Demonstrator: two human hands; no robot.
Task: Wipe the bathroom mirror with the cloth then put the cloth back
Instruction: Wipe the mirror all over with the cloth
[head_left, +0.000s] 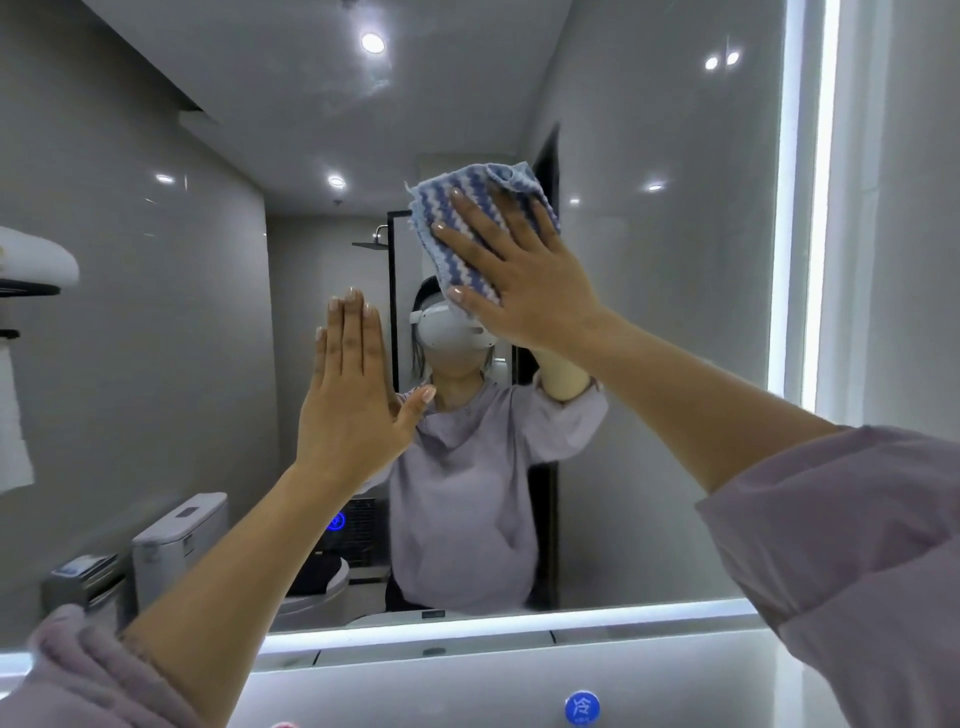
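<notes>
The right hand (524, 280) lies flat against the bathroom mirror (649, 338) with its fingers straight and spread. It presses a blue-and-white striped cloth (467, 208) to the glass rather than curling round it. The cloth sits between the palm and the mirror, high in the middle of the glass, over the reflected head of the person. Most of it is under the fingers. Its upper edge sticks out past the fingertips, its top right corner is bunched into a fold, and a strip of it shows on the left between the forefinger and the thumb. The left hand (348, 400) is raised lower and to the left, well apart from the cloth. It is open and holds nothing, with the fingers straight and close together and the thumb angled out. Whether its palm touches the glass cannot be told from this angle. Both forearms are bare, and lilac sleeves (857, 545) are pushed up towards the elbows. A lit strip (467, 626) runs along the mirror's bottom edge and up its right side. A round blue sticker (582, 708) sits on the surface below. A toilet (176, 540) shows in the reflection at the lower left.
</notes>
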